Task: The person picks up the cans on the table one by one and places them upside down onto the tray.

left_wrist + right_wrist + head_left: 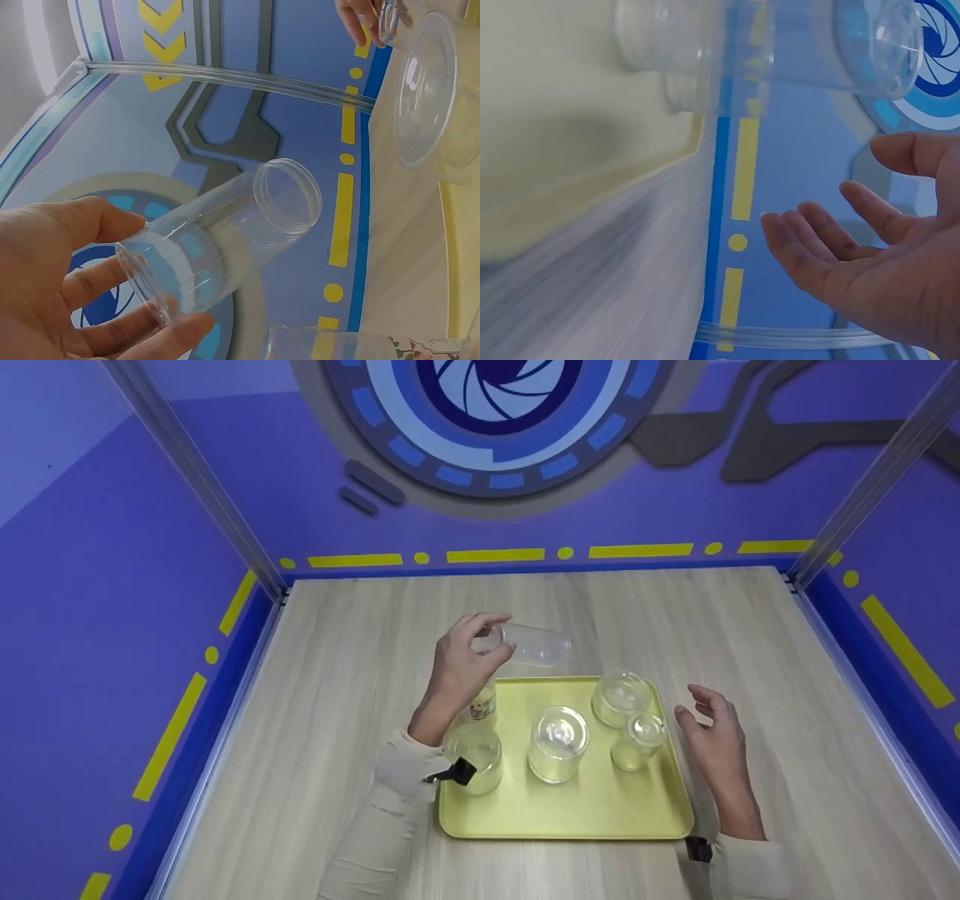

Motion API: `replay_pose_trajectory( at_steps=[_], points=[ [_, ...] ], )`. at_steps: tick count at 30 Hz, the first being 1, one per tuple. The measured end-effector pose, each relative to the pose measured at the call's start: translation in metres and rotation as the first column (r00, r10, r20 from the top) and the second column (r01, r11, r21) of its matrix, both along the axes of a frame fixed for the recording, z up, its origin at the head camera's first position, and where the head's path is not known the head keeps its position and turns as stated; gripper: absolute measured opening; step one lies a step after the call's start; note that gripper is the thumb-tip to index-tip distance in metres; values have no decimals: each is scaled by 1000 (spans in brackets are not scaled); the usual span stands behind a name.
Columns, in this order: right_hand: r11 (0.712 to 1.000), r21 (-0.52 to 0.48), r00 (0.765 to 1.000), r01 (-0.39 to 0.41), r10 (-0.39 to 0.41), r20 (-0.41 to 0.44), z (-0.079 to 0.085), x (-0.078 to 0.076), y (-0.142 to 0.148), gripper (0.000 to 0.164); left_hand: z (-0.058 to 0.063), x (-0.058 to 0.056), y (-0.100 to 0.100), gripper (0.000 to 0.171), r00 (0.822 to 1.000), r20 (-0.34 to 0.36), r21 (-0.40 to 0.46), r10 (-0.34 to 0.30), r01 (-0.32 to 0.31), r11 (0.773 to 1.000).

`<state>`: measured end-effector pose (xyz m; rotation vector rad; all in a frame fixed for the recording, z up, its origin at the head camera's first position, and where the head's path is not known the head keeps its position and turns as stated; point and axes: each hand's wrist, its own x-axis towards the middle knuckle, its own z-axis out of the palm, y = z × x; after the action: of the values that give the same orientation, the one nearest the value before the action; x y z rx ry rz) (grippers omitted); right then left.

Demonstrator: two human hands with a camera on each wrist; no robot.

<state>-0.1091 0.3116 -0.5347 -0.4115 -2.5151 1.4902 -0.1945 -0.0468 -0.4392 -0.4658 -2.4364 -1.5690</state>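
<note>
My left hand (465, 660) grips one end of a clear cylindrical jar (538, 646), holding it tilted above the back edge of the yellow tray (566, 817). In the left wrist view, the thumb and fingers pinch the rim at the near end of the jar (217, 232), whose far end shows a narrower ring. My right hand (718, 735) hovers off the tray's right side, fingers loosely bent and holding nothing. Closest to it on the tray are a small clear jar (637, 740) and a wider clear container (621, 699).
A clear jar (559, 744) stands mid-tray. At the tray's left are another clear jar (480, 765) and a clear vessel with a printed pattern (484, 705), both partly hidden by the left arm. Patterned walls (570, 529) enclose the wooden table (337, 675).
</note>
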Motion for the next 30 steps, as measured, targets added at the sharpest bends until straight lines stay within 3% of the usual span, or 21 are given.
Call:
replay_pose_trajectory(
  at_steps=[10,18,24,30],
  points=[
    [974,172,982,-149,126,137,-21,10,10,60,4,-7,5,35,998,-56,-112,-23,17,994],
    [938,262,968,-228,190,165,-41,21,15,53,6,-13,8,34,996,-82,-211,-34,16,977],
    [890,373,958,-261,190,216,-52,30,13,54,9,-15,14,34,997,-65,-279,-52,32,960],
    [840,462,957,-285,224,182,-57,34,12,47,11,-20,24,33,994,-70,-337,-89,60,940]
  ],
)
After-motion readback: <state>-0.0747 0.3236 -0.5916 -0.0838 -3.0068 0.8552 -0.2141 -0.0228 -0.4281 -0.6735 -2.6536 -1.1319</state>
